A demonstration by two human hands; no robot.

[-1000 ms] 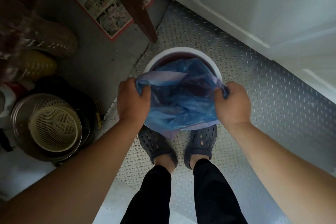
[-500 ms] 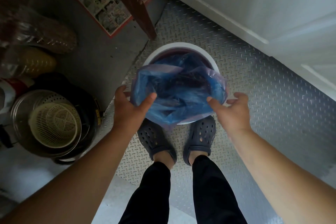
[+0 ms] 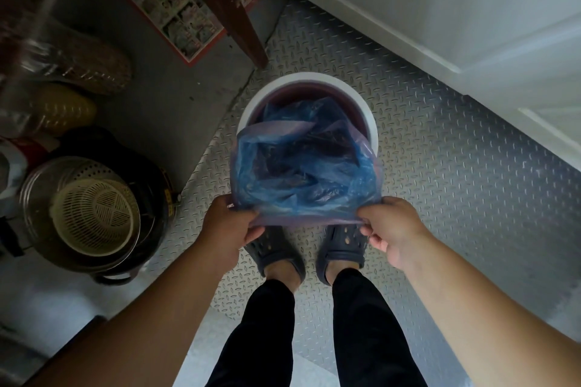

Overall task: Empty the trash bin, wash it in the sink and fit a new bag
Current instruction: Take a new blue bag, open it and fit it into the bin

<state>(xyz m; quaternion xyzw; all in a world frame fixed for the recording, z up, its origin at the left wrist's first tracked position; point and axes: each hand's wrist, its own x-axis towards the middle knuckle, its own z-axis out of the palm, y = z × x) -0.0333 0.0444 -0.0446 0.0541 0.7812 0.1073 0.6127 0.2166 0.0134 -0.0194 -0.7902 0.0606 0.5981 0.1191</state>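
Looking straight down past two bare forearms onto a diamond-plate metal floor [image 3: 440, 198]. White panelled cabinet door [image 3: 456, 9] running along the far right, well apart from the bin. Dark wooden furniture leg [image 3: 239, 19] slanting down just beyond the bin's far rim, with a printed leaflet [image 3: 176, 19] lying flat on grey floor behind it. Off to the left, a cream plastic colander [image 3: 94, 217] nested inside a perforated metal pot [image 3: 41, 185], both sitting in a dark round container; further back, blurred bagged bundles, contents hard to tell. Nothing lying between hands and bin. Round white trash bin [image 3: 355, 97] standing upright on the metal floor, right in front of two dark perforated clogs [image 3: 276, 258], its inside a dull reddish purple. Translucent blue bag [image 3: 301, 166] sitting in the bin mouth, crumpled and creased, its pale violet edge draped over the near and left rim while the far rim shows bare. Left hand [image 3: 229, 229] pinching the near edge of the bag between thumb and fingers; right hand [image 3: 393, 229] gripping the same edge further along, fingers curled under, the plastic drawn taut between the two just above the clogs.
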